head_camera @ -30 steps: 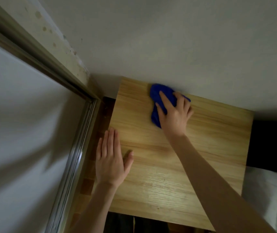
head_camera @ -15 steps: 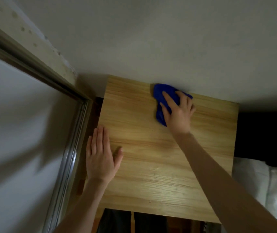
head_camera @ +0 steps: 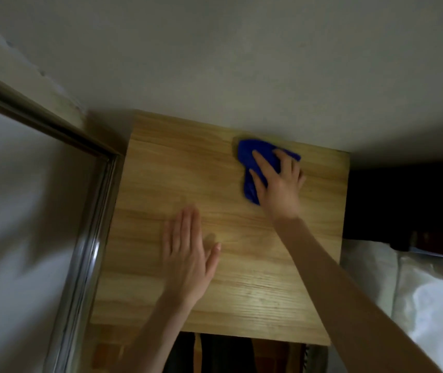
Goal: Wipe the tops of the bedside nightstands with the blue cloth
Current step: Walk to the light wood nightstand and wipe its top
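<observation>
Right hand (head_camera: 279, 184), fingers flat, presses cloth (head_camera: 250, 157) at nightstand's (head_camera: 177, 173) back-right edge. Left hand (head_camera: 188, 254) flat, fingers straight, nearer front. Risk: bunched cloth slips from under fingers, back-left corner gets skipped.

nightstand (head_camera: 177, 179): light wood top, seen from above, back edge against the wall (head_camera: 242, 63)
blue cloth (head_camera: 250, 154): crumpled, on the top near the back edge, right of centre
right hand (head_camera: 279, 187): palm down on the cloth, fingers (head_camera: 262, 161) spread, pressing it to the wood
left hand (head_camera: 188, 262): flat, straight, over near-left part of the top; blurred, contact unclear
metal frame (head_camera: 85, 246): just left of nightstand
white bedding (head_camera: 417, 297): right side
</observation>
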